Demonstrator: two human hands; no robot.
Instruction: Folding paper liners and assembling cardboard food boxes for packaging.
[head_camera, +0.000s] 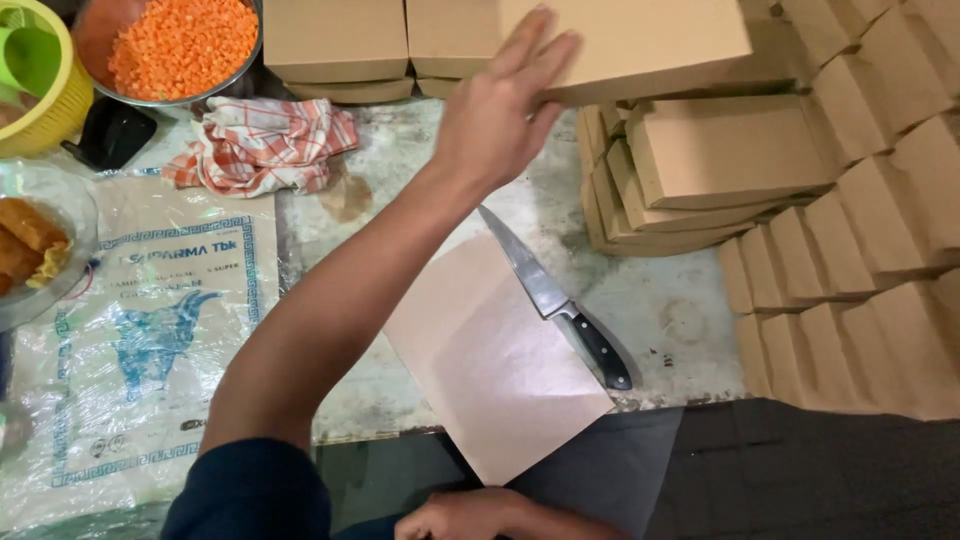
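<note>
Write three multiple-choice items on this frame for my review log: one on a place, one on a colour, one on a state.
1. Where does the knife lie?
A. In the metal bowl
B. Partly on the brown paper sheet, on the worktop
C. On the checked cloth

2. What colour are the diced pieces in the metal bowl?
A. Green
B. White
C. Orange

3. What is the left hand doing?
A. Lying flat against a cardboard box
B. Gripping the knife
C. Resting in the lap

Answers: 1 B, blade overlaps the sheet's edge; 2 C, the pieces are orange; 3 A, open fingers rest on the box side.
</note>
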